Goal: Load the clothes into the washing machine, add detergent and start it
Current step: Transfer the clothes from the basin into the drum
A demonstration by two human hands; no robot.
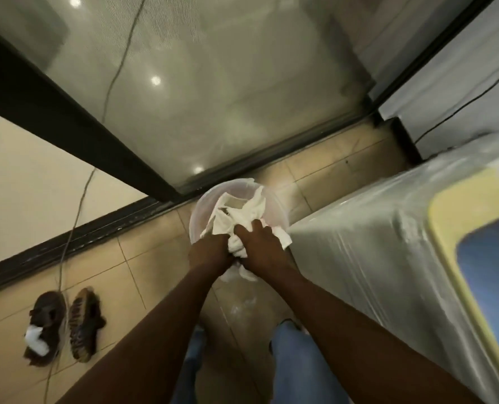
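A translucent white bucket [277, 209] stands on the tiled floor beside the washing machine [388, 243], which is wrapped in clear plastic and has a pale yellow top with a blue lid. White clothes [242, 212] lie bunched in the bucket and spill over its near rim. My left hand [210, 253] grips the near part of the white cloth. My right hand [261, 243] grips the same bundle right beside it, fingers curled into the fabric. Both forearms reach down over the bucket.
A pair of dark brown sandals [64, 325] lies on the tiles at lower left. A thin cable [79, 205] hangs down the left side. A glass sliding door [213, 97] with a dark frame runs behind the bucket. My jeans-clad legs [297, 363] stand below.
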